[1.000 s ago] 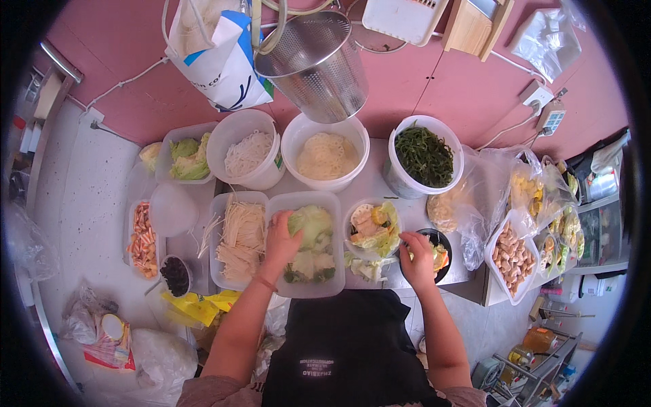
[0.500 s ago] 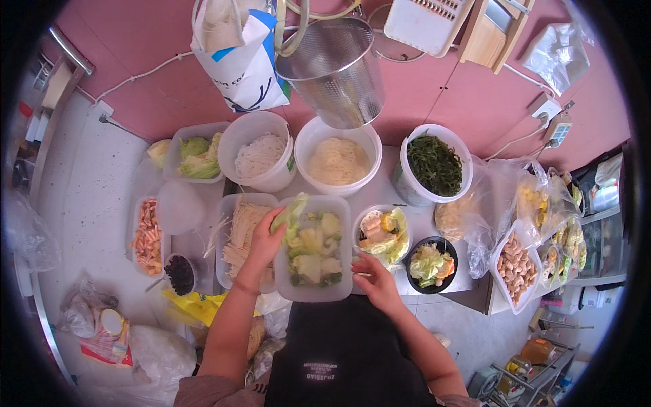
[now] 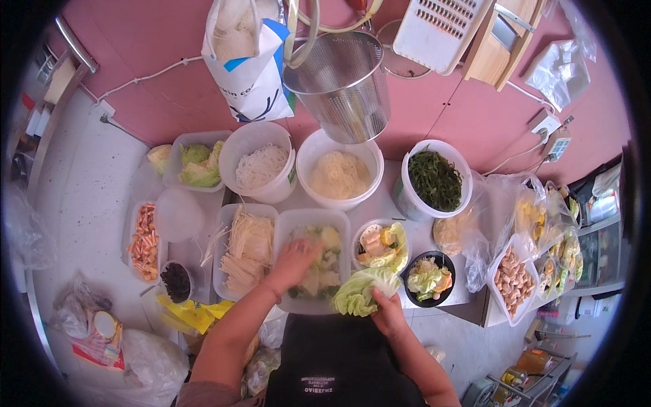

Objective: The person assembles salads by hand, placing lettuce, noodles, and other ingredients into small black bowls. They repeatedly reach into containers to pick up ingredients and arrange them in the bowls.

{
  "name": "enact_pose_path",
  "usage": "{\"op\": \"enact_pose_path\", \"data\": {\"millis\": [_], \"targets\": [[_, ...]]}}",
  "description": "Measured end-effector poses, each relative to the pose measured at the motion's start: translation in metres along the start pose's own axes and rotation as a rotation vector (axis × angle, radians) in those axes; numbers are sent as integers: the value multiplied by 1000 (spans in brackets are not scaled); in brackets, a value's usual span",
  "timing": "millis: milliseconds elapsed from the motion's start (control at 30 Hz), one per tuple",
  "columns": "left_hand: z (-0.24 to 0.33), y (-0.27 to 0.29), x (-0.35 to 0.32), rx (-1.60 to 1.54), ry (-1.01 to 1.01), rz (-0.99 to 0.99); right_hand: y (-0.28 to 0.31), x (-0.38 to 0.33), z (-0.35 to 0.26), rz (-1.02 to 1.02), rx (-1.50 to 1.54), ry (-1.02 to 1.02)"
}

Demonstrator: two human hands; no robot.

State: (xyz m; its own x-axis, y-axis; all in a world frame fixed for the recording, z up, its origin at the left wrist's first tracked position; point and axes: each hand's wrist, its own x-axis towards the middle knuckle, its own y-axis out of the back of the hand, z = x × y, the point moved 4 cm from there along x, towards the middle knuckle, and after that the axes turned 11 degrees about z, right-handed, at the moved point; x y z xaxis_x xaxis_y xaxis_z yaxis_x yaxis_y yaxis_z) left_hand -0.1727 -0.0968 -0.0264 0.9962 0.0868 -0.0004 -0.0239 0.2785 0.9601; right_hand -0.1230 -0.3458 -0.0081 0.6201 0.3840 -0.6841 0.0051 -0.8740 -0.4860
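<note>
Left hand (image 3: pixel 298 261) inside translucent tub (image 3: pixel 310 218), mid-frame — can't tell its grip's opening or hold. Right hand (image 3: pixel 386 312), grip closed round lettuce (image 3: pixel 363 292), lower center. Seemingly picking leaves — next calls for gentle fingers.

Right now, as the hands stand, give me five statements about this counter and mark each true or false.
1. The right hand holds pale green leaves. True.
2. The left hand is at the bucket of dark green strips. False: the left hand is at the tub of cut vegetables.
3. The black bowl has leafy pieces in it. True.
4. The perforated metal basket lies on the floor. False: the perforated metal basket is up by the pink wall.
5. The thin pale strands lie left of the tub of cut vegetables. True.
</note>
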Motion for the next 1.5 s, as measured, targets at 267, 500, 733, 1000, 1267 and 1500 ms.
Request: {"op": "enact_pose_path", "data": {"millis": [267,500,733,1000,1267,1500], "targets": [[-25,-5,-10,-336,226,136,3,-14,10,-25,-42,-109],[7,68,-13,-1260,654,353,-46,-17,18,-344,194,-248],[91,78,-21,-496,59,302,-25,9,40,-238,72,-247],[-35,74,-70,-687,574,591,65,-12,16,-44,344,-72],[8,21,-73,-411,331,183,91,-25,30,58,344,-89],[53,-2,-44,-412,67,93,51,-12,27,0,346,-159]]}}
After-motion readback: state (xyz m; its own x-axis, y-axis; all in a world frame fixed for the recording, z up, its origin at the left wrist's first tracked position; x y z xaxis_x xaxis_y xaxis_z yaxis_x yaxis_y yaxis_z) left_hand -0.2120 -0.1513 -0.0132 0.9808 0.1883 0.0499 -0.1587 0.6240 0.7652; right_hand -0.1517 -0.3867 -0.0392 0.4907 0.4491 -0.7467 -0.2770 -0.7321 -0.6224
